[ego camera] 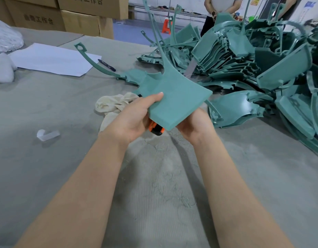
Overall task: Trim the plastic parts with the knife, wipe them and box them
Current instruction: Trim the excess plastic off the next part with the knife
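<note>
Head view: teal plastic part [174,97] held clear of the grey table [47,167], flat panel facing up, thin stem rising from its far corner. Gripped at the near-left edge by the left hand [135,119], thumb pressed on top, fingers underneath. Cupped from below at the near-right corner by the right hand [195,126]; fingers hidden, so cannot tell whether curled round anything. Poking out beneath the part's near edge, between the two palms: an orange-and-black utility knife [155,129]. Cannot tell which hand carries it, nor whether the blade is out.

Probably the step of turning the part to look for flash before trimming. To do it well:
- Keep the left grip firm and back from the edge being cut.
- Take the knife fully into one hand.
- Draw the blade shallow along the edge, away from the thumb.
- Steady the slender stem against snapping.

Just left of the part, partly under it: a crumpled cream rag [113,104], handy for wiping. Behind the part: another teal piece [133,76] with a curved arm, lying flat. Right of the part and beyond: a big pile of like pieces [252,59]. Nearer than the part: fine teal shavings [172,190]. Farther left: a paper sheet [51,59] with a pen [106,64]. Far behind and to the left: stacked cartons [79,22], none visibly open for packing. Behind the pile: a bystander [219,8], cut off at the frame top.
</note>
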